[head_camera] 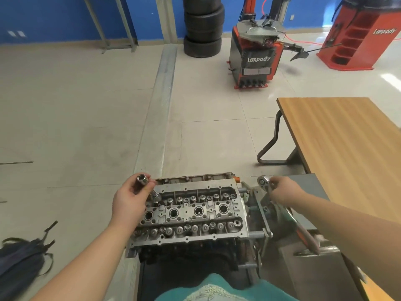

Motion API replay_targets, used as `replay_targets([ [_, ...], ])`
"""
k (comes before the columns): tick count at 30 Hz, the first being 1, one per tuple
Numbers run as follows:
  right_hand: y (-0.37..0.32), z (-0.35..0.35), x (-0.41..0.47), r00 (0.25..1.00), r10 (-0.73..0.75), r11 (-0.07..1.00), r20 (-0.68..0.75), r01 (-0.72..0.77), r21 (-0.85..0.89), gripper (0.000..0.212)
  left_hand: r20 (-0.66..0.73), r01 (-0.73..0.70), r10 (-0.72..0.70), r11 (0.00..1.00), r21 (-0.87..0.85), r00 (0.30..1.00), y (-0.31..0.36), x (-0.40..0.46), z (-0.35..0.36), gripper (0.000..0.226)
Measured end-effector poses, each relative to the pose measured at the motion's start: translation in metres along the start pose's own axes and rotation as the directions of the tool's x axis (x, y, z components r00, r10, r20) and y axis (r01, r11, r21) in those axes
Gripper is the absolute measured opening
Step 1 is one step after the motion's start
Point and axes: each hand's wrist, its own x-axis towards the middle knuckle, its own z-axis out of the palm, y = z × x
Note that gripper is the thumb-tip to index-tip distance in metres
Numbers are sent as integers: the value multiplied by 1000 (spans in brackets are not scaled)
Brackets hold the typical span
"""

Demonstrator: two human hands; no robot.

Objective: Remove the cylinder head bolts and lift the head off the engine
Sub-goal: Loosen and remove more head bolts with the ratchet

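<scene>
Far out to the left of the left hand [128, 199], a dark blue backpack with loose black straps [20, 256] lay slumped on the pale tiled floor [76, 127]. The left hand itself was curled around a long chrome socket extension [149, 187], its open socket end pointing up past the thumb and its lower end reaching down into the near-left corner of the bare grey aluminium cylinder head [188, 213]. That head sat on the dark engine block [188, 255] between the two hands, just right of the left palm, its four round plug wells in a row down the middle and valve springs lined along both long sides. Beyond the left hand's fingertips a grey metal floor channel [160, 105] ran away toward a stack of black tyres [202, 26] by the blue wall. Right of the head, the grey steel engine stand bracket [258, 213] crowded the space under the right hand [282, 191], which pinched the round head of a chrome ratchet wrench [263, 181]; the ratchet's orange-and-grey handle ran down beneath the right forearm. Past the right hand stood a wooden-topped table with a bent black steel leg [347, 137], and farther off a red and black tyre changer [256, 59] and a red cabinet machine [360, 35], both marked Lanpody.
</scene>
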Motion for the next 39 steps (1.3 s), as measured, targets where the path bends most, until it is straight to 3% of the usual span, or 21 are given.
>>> replay_targets([
  [7,74,-16,37,986,-39,976,-161,2,-219,62,-70,38,-38,999,5,997,3,-7,12,19],
  [14,94,-8,57,977,-152,919,-147,84,-386,58,-118,50,-48,999,15,992,12,-19,27,21],
  [25,113,14,68,973,-73,976,-219,24,-218,43,-153,47,-35,996,79,988,23,-25,34,19],
  [30,106,14,78,973,22,979,-228,-68,-193,27,-140,49,-38,996,78,989,19,-23,30,18],
  [39,100,0,88,956,177,967,-234,-213,-137,25,-113,43,-38,998,48,993,15,-23,21,28],
])
